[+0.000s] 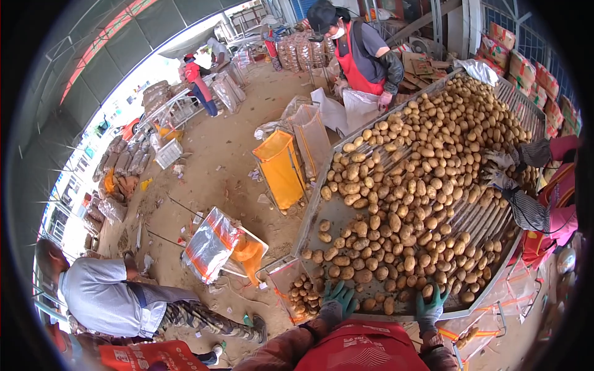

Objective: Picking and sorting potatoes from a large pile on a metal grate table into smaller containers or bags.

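Observation:
Potatoes point(394, 222) lie in a broad heap on the metal sorting table point(320, 250) before me. My left hand point(340, 299), in a green-and-grey work glove, is at the table's near left corner with fingers spread and nothing visible in them. Just left of it, a mesh sack point(284, 278) holds smaller potatoes. My right hand point(431, 303), gloved alike, is at the near edge. Its thumb and fingers lie on either side of one potato point(427, 291); whether they grip it is unclear. A few loose potatoes point(389, 306) lie between my hands.
A co-worker's gloved hands point(499, 169) touch the heap at right. Across the table, another person point(359, 60) stands by white sacks point(362, 109). An orange mesh bag point(278, 167) hangs on a frame beyond the left edge. Someone in grey point(111, 297) is at lower left.

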Tool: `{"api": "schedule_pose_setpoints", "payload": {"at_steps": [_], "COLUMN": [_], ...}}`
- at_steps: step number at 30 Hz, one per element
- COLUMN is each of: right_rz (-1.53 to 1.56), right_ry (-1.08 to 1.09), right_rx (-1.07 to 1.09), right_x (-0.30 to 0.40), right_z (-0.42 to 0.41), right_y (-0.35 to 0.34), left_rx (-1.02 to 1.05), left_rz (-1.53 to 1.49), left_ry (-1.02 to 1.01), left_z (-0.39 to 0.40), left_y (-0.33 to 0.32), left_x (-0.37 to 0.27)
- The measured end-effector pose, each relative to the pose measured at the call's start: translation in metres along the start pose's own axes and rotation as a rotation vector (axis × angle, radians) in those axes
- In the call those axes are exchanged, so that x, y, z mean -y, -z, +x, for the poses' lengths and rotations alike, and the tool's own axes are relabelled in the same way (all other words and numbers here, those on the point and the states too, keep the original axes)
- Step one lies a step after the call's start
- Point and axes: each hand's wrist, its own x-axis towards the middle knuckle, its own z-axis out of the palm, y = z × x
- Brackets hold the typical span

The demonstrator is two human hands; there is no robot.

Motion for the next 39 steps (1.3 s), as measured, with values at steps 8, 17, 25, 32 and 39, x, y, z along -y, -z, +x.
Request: {"api": "schedule_pose_setpoints", "payload": {"at_steps": [8,17,25,32,39], "right_rz": [-0.029,-0.005,-0.013,0.031,0.069], "right_ry": [-0.089,-0.102,-0.136,-0.056,-0.035], "right_rx": [0.076,0.095,0.154,0.144,0.158], "right_x": [0.012,0.006,0.008,0.003,0.001], "right_z": [0.004,0.007,0.009,0.007,0.010], "right_y": [0.009,0.013,0.016,0.019,0.023], "left_rx": [0.002,-0.164,-0.137,-0.162,-0.172], "left_rz": [-0.097,-0.138,-0.001,0.015,-0.002], "left_ry": [0.087,0.412,0.434,0.386,0.373], "left_z": [0.003,0.005,0.011,0.007,0.013], "left_y": [-0.006,-0.017,-0.013,-0.020,-0.023], "left_x": [0.001,0.003,-0.001,0.002,-0.002]}}
